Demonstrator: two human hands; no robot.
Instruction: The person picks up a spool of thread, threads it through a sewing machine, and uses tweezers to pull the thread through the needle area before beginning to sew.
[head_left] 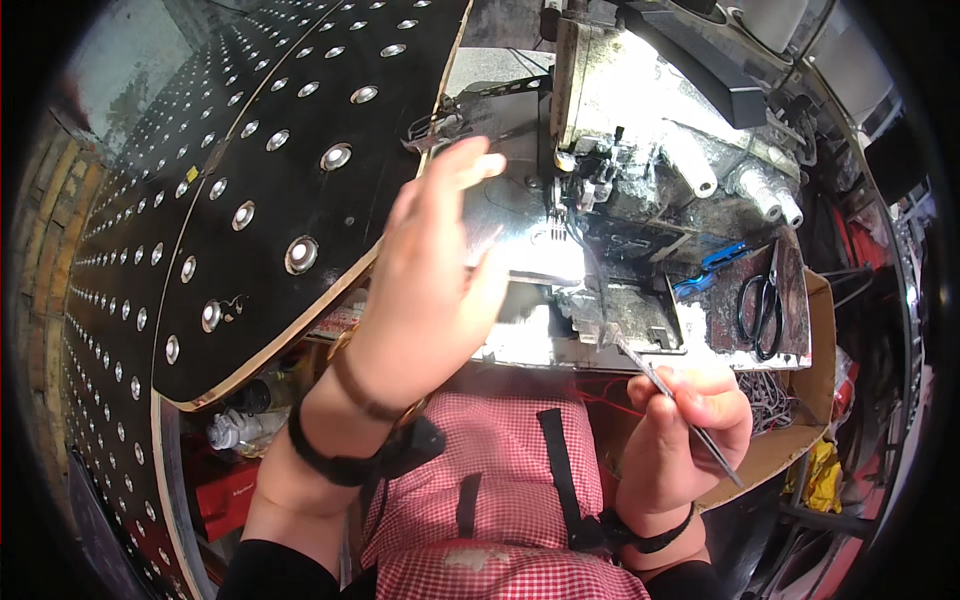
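Observation:
My left hand (425, 280) is raised over the left side of a sewing machine's smooth metal bed (515, 215). Its fingers are stretched out and nothing shows in them. In my right hand (695, 425), fingers pinch a slim grey stick-like tool (655, 380), whose exact kind I cannot make out. The tool slants up and left, its pale tip at the machine's lower front plate (640, 310). Behind it stands the worn, pale sewing machine (640, 110), with its needle area (560, 215) brightly lit.
Black-handled scissors (762, 310) and a blue-handled tool (710, 270) lie right of the machine. A black board with metal studs (300, 170) fills the left. Below right stands a cardboard box (820, 350) with tangled threads (770, 405). A red checked apron (480, 440) covers my lap.

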